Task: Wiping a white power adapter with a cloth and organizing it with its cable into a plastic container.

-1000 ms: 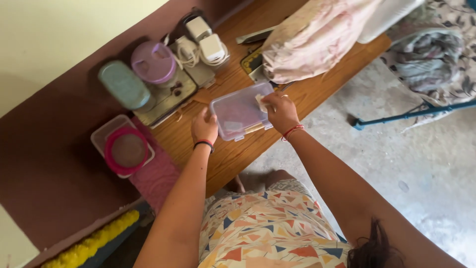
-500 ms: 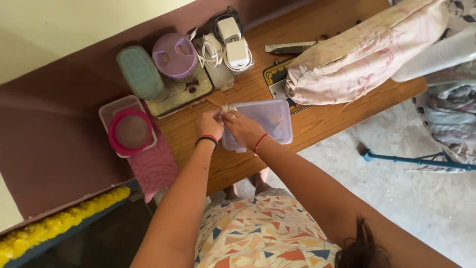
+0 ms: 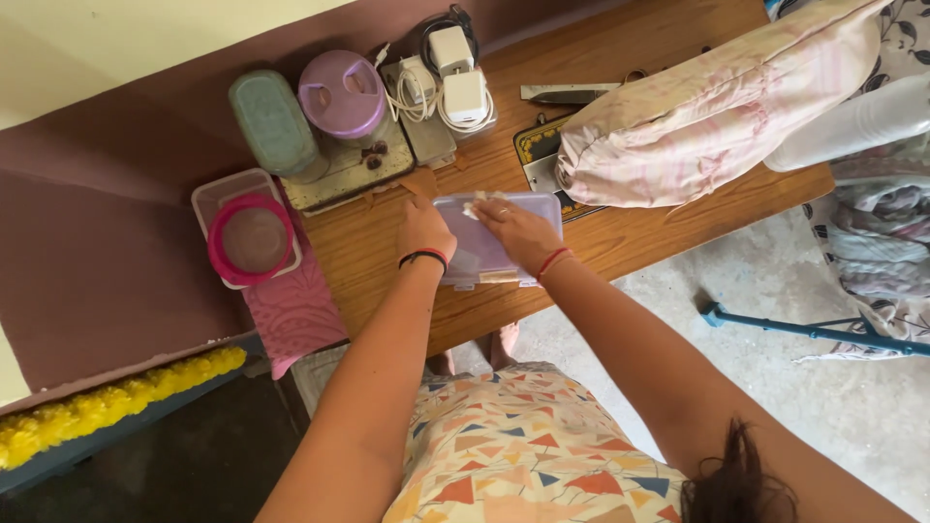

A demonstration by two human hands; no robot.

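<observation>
A clear plastic box [image 3: 484, 254] with a pale lilac tint lies on the wooden table [image 3: 368, 252]. My left hand [image 3: 424, 230] grips its left edge, a black band on the wrist. My right hand [image 3: 518, 232] rests over the box's top and pinches a small pale scrap [image 3: 472, 207] near the box's far edge. A red thread circles my right wrist.
At the table's back stand a teal oval box [image 3: 274, 121], a lilac round lidded jar [image 3: 342, 94] and white chargers with cables [image 3: 450, 82]. A pink-rimmed lid in a clear tub [image 3: 247, 237] sits left. Pink cloth [image 3: 717, 107] covers the right side. A blue metal frame [image 3: 814, 327] lies on the floor.
My right hand moved from the box's left end back over its middle, still pinching the pale scrap. The box sits flatter and a little lower on the table. The left hand kept its grip.
</observation>
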